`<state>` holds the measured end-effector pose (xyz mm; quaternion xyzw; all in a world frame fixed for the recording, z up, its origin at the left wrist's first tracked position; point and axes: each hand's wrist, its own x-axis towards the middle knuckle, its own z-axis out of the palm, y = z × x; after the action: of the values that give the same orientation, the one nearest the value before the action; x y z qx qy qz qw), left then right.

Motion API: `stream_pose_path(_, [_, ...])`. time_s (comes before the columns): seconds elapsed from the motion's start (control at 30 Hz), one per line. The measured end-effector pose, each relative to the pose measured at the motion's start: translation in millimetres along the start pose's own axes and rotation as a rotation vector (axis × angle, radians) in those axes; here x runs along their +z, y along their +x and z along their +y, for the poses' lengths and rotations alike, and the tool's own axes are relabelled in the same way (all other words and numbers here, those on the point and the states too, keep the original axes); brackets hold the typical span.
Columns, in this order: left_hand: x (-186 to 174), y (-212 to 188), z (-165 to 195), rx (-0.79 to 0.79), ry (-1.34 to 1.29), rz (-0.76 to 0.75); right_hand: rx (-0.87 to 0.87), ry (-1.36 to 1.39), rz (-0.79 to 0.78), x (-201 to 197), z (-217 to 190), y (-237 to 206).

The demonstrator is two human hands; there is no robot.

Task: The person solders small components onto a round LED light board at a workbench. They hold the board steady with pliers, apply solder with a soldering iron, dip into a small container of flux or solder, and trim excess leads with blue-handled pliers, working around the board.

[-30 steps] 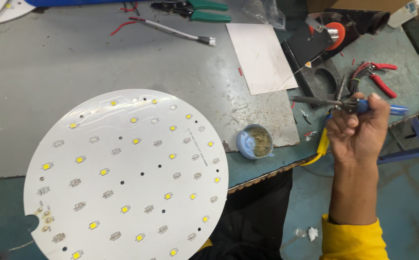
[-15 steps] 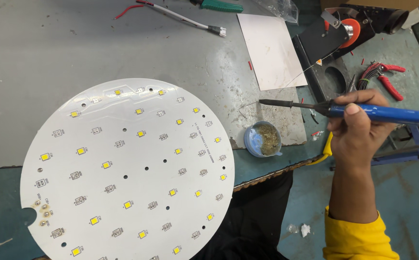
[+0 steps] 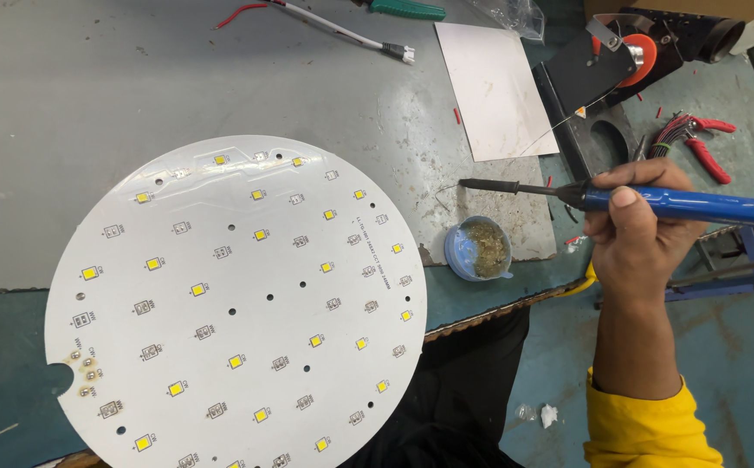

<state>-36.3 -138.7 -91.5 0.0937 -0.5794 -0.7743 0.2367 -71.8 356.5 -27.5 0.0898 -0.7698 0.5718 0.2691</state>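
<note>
One hand in view: right hand (image 3: 645, 234) wraps closed around blue soldering iron (image 3: 654, 201), tip level above flux tin (image 3: 479, 248). Dip lightly, probably; keep off LED board (image 3: 238, 303).

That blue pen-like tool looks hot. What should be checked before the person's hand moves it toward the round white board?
1. Right hand grips the soldering iron firmly: ok.
2. Iron tip clear of the round LED board: ok, apart.
3. Small blue cup of tip cleaner within reach: ok, below the tip.
4. Board lies flat on the grey mat: ok.
5. Left hand safely away: cannot tell, out of view.
6. Iron hot: cannot tell.
</note>
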Motion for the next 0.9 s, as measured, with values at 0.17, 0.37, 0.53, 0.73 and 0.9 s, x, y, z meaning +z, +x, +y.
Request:
stream_pose_path(0.17, [6,2,-1,0.005,-0.010,-0.006,0.024,0.033,0.054,0,-3,1])
stream_pose_path(0.37, [1,10,17,0.038,-0.051,-0.016,0.398,0.586,0.149,-23,-20,16])
stream_pose_path(0.53, [10,21,43,0.106,-0.115,-0.027,0.574,0.865,0.103,-26,-34,19])
stream_pose_path(0.73, [24,37,77,0.257,-0.330,-0.091,0.538,0.842,0.060,-17,-40,19])
stream_pose_path(0.9, [27,41,81,0.290,-0.445,-0.120,0.257,0.762,-0.045,-4,-12,-5])
